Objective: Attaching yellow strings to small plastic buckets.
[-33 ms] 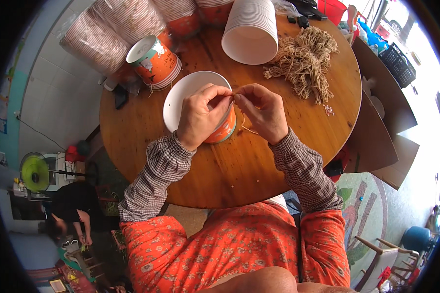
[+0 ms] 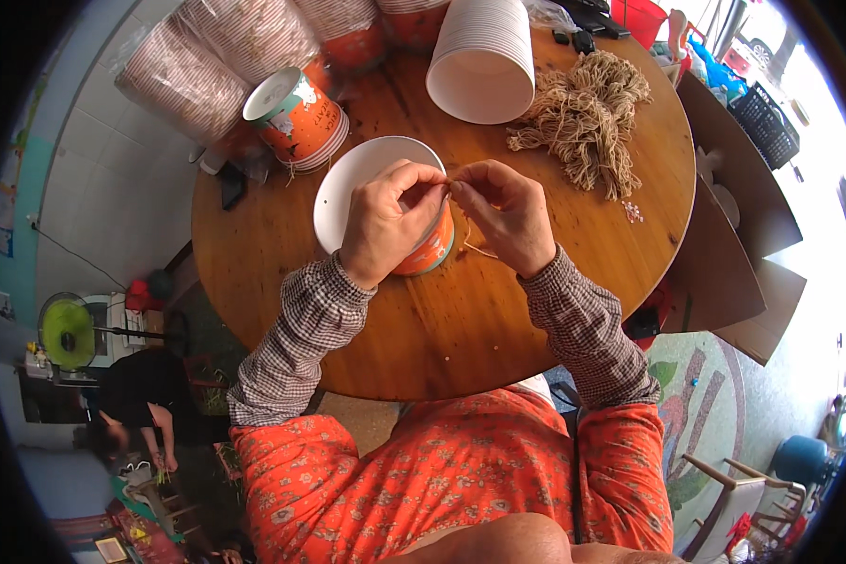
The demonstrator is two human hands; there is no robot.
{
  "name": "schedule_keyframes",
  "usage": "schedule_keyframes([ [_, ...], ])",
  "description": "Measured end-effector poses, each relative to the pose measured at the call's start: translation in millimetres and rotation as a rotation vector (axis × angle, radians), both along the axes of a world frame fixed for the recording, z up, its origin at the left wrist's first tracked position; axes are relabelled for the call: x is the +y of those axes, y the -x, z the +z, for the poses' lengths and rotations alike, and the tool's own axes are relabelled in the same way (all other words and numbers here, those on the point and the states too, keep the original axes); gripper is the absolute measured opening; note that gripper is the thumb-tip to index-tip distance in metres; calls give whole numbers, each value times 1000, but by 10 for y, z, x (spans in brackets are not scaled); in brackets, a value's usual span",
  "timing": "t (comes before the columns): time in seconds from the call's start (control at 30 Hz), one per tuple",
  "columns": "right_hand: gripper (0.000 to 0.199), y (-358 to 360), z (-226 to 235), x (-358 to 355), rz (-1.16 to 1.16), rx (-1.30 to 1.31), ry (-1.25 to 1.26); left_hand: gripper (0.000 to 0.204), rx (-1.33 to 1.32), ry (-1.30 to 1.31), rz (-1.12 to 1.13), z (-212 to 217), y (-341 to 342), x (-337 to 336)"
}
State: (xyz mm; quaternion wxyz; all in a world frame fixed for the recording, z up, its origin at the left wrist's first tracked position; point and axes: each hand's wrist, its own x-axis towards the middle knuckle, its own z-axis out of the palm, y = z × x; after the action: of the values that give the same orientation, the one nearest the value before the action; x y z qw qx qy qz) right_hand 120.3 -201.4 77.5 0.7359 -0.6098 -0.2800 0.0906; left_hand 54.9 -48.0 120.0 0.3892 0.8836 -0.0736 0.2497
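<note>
An orange paper bucket [image 2: 357,193] with a white inside lies tilted on the round wooden table [image 2: 461,329], its mouth facing up and left. My left hand [image 2: 385,221] lies across its rim, and my right hand [image 2: 508,216] is just to the right of it. The fingertips of both hands meet at the rim and pinch a thin tan string [image 2: 479,250], whose loose loop hangs below my right hand. A pile of the same tan strings [image 2: 587,113] lies on the table's far right part.
A stack of white buckets [image 2: 484,56] lies on its side at the far edge, with a stack of orange buckets [image 2: 296,117] and wrapped sleeves of cups [image 2: 216,66] at the far left. Brown cardboard boxes [image 2: 724,235] stand to the right. Another person [image 2: 132,404] crouches on the floor at lower left.
</note>
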Motion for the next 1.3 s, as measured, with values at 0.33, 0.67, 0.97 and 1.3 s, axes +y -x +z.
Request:
schedule_keyframes([
  [0.33,16,37,61,0,-92,-184,117,8,441,718,-192,23,-37,133],
  [0.67,14,54,14,11,-173,-280,-60,13,674,1363,-276,-10,-82,137],
  [0.97,17,-11,94,-22,-385,-727,56,15,586,1214,-239,-25,-46,94],
  [1.3,12,-46,148,-101,-306,-563,155,20,361,627,-113,-6,-13,-21],
])
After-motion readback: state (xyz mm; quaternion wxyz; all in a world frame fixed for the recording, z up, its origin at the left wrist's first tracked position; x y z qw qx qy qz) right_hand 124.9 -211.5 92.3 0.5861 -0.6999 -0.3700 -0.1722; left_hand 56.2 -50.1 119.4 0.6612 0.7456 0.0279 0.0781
